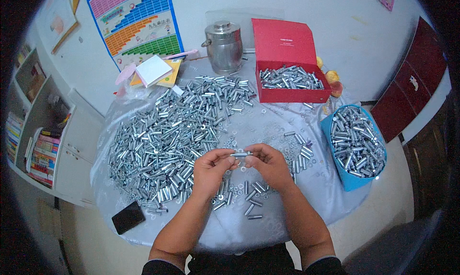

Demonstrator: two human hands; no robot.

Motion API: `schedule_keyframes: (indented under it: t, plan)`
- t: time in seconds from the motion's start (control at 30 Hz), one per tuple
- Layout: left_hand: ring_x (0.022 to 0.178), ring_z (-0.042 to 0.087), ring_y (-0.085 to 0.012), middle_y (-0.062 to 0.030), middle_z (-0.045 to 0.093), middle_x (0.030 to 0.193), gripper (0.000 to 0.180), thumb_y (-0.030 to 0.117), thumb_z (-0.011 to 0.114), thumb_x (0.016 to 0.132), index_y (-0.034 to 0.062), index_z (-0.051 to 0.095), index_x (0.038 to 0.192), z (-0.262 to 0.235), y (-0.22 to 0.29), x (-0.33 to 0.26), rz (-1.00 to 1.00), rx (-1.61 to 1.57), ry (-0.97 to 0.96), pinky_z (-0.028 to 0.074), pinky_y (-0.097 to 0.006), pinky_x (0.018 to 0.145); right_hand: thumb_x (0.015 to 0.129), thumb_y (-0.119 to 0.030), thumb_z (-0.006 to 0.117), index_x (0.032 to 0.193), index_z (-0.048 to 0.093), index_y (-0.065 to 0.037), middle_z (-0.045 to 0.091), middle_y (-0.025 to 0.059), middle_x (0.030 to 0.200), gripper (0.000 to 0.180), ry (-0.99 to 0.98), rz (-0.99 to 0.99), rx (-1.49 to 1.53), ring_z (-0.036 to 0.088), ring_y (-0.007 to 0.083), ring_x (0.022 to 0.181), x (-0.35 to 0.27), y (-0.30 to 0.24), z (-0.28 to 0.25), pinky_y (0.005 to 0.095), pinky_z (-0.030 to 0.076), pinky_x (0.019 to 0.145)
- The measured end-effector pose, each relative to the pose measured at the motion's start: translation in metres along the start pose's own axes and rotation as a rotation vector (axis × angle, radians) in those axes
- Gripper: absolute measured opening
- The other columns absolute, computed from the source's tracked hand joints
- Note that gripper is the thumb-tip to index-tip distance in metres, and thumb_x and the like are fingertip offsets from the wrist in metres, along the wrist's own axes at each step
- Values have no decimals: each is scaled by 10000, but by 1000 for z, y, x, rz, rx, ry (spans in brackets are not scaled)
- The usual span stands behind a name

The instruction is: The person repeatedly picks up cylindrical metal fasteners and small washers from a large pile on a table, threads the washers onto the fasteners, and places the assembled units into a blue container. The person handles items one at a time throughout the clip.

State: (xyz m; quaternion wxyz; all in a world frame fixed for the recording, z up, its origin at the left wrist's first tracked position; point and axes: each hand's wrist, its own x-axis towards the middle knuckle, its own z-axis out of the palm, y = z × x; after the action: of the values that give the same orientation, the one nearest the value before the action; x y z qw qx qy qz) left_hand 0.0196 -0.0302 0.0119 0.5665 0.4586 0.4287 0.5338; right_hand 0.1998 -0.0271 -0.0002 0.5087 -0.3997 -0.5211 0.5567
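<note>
Above the middle of the table, my left hand [214, 172] and my right hand [266, 165] meet at a small silvery sleeve anchor [241, 154], held level between them. The fingertips of my left hand pinch its left end, and those of my right hand grip its right end. Around and below my hands lie loose washers [269, 197] and several short metal sleeves [254, 202]. To the left spreads a large heap of metal sleeves and bolts [163, 140]. More sleeves [304, 152] lie just right of my right hand.
A red box [294, 96] and a blue bin [339, 167], both full of metal parts, stand right. A black phone [128, 218] lies at the table's front left. At the back are a steel pot [224, 49] and a notebook [153, 70]. A shelf [72, 150] stands left.
</note>
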Motion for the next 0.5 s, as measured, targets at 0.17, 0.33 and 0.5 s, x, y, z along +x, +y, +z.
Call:
schedule_keyframes:
  t: [0.17,0.33,0.5]
  plan:
    - [783,678,-191,-147,687,916,228,71,600,902,-58,623,1090,20,9,18,-131,-18,-113,567,-289,703,918,-147,604,963,641,14,629,44,752,171,185,47,-41,593,109,689,3,-5,-20,251,479,643]
    - [801,678,-192,-143,679,959,263,76,608,898,-57,603,1124,45,-2,48,-172,-11,-169,569,-283,716,912,-177,609,1023,647,28,635,45,759,236,343,66,-54,597,111,676,15,-11,-40,253,481,635]
    - [821,676,-187,-136,673,974,258,68,602,894,-61,600,1117,83,-11,107,-232,-120,-145,566,-270,724,909,-170,604,1060,637,47,630,46,805,267,459,-37,79,586,115,691,55,-9,-69,247,476,638]
